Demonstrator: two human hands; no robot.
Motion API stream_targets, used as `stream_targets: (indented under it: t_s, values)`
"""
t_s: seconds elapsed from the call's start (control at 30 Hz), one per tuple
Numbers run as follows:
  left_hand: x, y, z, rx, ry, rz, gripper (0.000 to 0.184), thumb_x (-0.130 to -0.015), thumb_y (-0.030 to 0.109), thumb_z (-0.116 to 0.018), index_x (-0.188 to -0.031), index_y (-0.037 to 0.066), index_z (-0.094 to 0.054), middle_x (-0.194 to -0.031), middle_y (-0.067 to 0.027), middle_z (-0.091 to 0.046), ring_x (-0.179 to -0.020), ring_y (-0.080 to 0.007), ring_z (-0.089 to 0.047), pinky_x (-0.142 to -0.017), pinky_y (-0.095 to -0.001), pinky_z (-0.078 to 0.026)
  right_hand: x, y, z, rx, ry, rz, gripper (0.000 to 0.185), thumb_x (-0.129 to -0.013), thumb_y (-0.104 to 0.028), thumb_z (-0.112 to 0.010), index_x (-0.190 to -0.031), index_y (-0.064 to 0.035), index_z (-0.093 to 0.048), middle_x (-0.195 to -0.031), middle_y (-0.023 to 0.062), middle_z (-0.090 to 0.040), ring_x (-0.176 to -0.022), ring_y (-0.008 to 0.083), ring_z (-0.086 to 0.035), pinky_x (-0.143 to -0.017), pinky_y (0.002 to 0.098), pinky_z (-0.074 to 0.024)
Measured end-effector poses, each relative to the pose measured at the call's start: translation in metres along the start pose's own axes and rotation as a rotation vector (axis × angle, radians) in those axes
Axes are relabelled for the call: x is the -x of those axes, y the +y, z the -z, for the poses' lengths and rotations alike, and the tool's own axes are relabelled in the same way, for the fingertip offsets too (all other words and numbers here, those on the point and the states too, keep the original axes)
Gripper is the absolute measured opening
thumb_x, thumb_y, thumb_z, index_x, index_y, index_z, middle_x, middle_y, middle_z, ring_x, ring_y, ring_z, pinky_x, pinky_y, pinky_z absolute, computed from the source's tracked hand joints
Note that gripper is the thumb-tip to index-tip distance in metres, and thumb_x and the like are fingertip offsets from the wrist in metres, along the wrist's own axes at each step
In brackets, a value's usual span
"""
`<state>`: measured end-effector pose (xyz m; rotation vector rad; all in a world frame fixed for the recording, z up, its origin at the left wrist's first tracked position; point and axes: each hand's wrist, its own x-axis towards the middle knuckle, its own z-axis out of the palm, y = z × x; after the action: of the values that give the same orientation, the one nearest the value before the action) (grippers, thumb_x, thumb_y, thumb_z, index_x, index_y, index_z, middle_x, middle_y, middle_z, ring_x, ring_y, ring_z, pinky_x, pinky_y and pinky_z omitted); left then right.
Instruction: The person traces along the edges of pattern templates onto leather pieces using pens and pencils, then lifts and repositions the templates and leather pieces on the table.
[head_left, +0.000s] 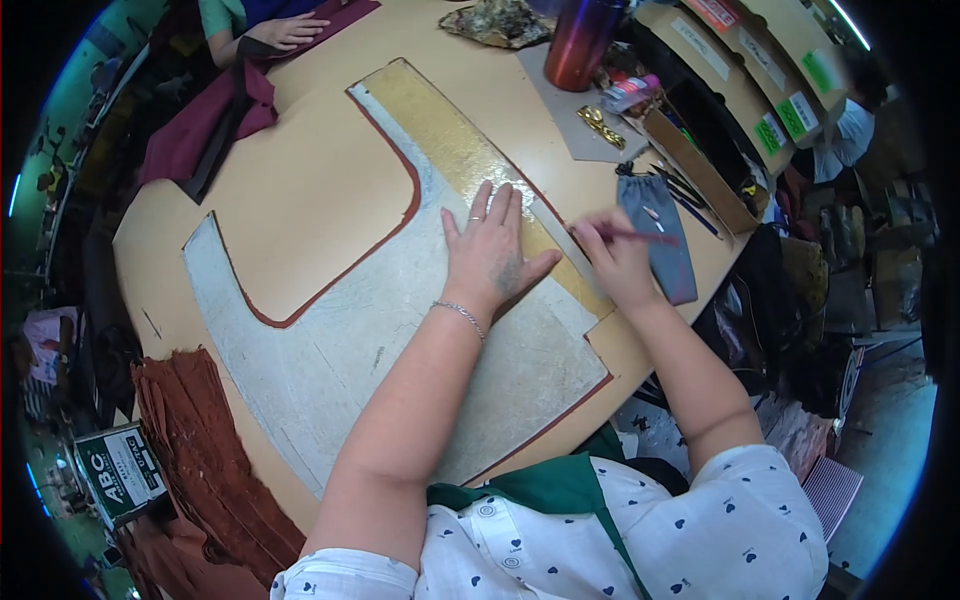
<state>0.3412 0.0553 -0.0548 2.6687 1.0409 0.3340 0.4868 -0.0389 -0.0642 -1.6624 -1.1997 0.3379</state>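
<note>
A large pale pattern template (350,340) with a yellow taped strip (430,115) lies on the table, and reddish-brown material shows along its edges. My left hand (493,255) rests flat on the template with its fingers apart and holds nothing. To its right, my right hand (618,262) is closed round a dark red pencil (645,237), whose tip is near the template's right edge. A narrow grey strip (562,240) lies along that edge, between my two hands.
Brown leather pieces (205,440) hang over the left edge near a green can (118,475). Maroon fabric (215,130) and another person's hand (288,32) are at the back left. A tumbler (583,45), a grey pouch (660,235) and a cardboard box (700,165) stand or lie at right.
</note>
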Motion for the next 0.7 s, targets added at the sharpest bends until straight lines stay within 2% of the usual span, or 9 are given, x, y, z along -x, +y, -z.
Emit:
stream_targets:
  t_s: [0.13, 0.27, 0.3, 0.37, 0.43, 0.53, 0.63, 0.7]
  values:
    - [0.0, 0.002, 0.0, -0.004, -0.021, 0.009, 0.083, -0.067, 0.058, -0.058, -0.127, 0.004, -0.037, -0.133, -0.0089, -0.034, -0.128, -0.0241, -0.025, -0.094, -0.0634, -0.021, 0.048, -0.004, 0.049, 0.047, -0.097, -0.072, 0.016, -0.082, -0.015, -0.058, -0.079, -0.0009, -0.052, -0.063, 0.008, -0.055, -0.061, 0.0135, -0.055, -0.054, 0.0267, -0.0431]
    - [0.001, 0.007, 0.007, -0.037, -0.022, 0.071, 0.081, -0.065, 0.059, -0.06, -0.125, 0.009, -0.04, -0.133, -0.0093, -0.034, -0.127, -0.0283, -0.025, -0.093, -0.0642, -0.02, 0.011, -0.025, 0.07, 0.08, -0.298, -0.261, 0.02, -0.08, -0.019, -0.061, -0.077, -0.0019, -0.051, -0.063, 0.0082, -0.055, -0.062, 0.0125, -0.056, -0.055, 0.0253, -0.0428]
    - [-0.001, 0.007, 0.011, -0.055, -0.007, 0.096, 0.08, -0.064, 0.06, -0.06, -0.124, 0.01, -0.042, -0.132, -0.0095, -0.035, -0.126, -0.0296, -0.025, -0.093, -0.0644, -0.02, -0.009, -0.02, 0.061, 0.098, -0.255, -0.23, 0.018, -0.081, -0.017, -0.059, -0.077, -0.0017, -0.05, -0.067, 0.0078, -0.057, -0.064, 0.0122, -0.058, -0.056, 0.0245, -0.0441]
    - [-0.01, 0.003, 0.027, -0.038, -0.122, 0.072, 0.079, -0.064, 0.06, -0.061, -0.123, 0.012, -0.043, -0.13, -0.0107, -0.037, -0.125, -0.0299, -0.026, -0.094, -0.0634, -0.021, -0.054, 0.0, 0.022, -0.272, -0.136, -0.13, 0.015, -0.083, -0.014, -0.057, -0.081, -0.0012, -0.049, -0.073, 0.0067, -0.059, -0.064, 0.0121, -0.059, -0.057, 0.0226, -0.0457]
    - [-0.028, -0.011, 0.032, 0.099, -0.188, 0.058, 0.072, -0.066, 0.058, -0.06, -0.118, 0.01, -0.047, -0.128, -0.0108, -0.038, -0.123, -0.0328, -0.028, -0.095, -0.0627, -0.021, -0.104, 0.009, -0.021, -0.574, -0.074, -0.232, 0.012, -0.085, -0.011, -0.055, -0.085, -0.0004, -0.049, -0.076, 0.0055, -0.059, -0.067, 0.0127, -0.061, -0.058, 0.0214, -0.0474]
    - [-0.076, -0.066, 0.017, 0.244, 0.021, 0.135, 0.064, -0.074, 0.054, -0.054, -0.122, 0.012, -0.044, -0.133, -0.0108, -0.034, -0.126, -0.0333, -0.024, -0.096, -0.0614, -0.02, -0.173, 0.028, -0.084, -0.658, -0.066, -0.179, 0.013, -0.085, -0.011, -0.055, -0.087, -0.0001, -0.049, -0.078, 0.0066, -0.06, -0.069, 0.0132, -0.062, -0.059, 0.0215, -0.048]
    - [-0.111, -0.096, 0.02, -0.043, 0.152, 0.274, 0.061, -0.08, 0.052, -0.046, -0.129, 0.016, -0.039, -0.139, -0.0083, -0.027, -0.129, -0.033, -0.017, -0.096, -0.0629, -0.017, -0.228, 0.03, -0.138, -0.612, -0.036, -0.122, 0.015, -0.082, -0.014, -0.059, -0.083, 0.0, -0.051, -0.075, 0.0077, -0.061, -0.069, 0.0126, -0.062, -0.059, 0.0227, -0.0481]
    - [-0.12, -0.106, 0.022, -0.089, 0.057, 0.278, 0.064, -0.08, 0.055, -0.044, -0.132, 0.019, -0.034, -0.141, -0.0064, -0.024, -0.131, -0.033, -0.014, -0.096, -0.0642, -0.015, -0.254, 0.034, -0.165, -0.499, -0.009, -0.062, 0.018, -0.08, -0.017, -0.061, -0.081, -0.0001, -0.053, -0.073, 0.0083, -0.061, -0.069, 0.0131, -0.062, -0.06, 0.0245, -0.0481]
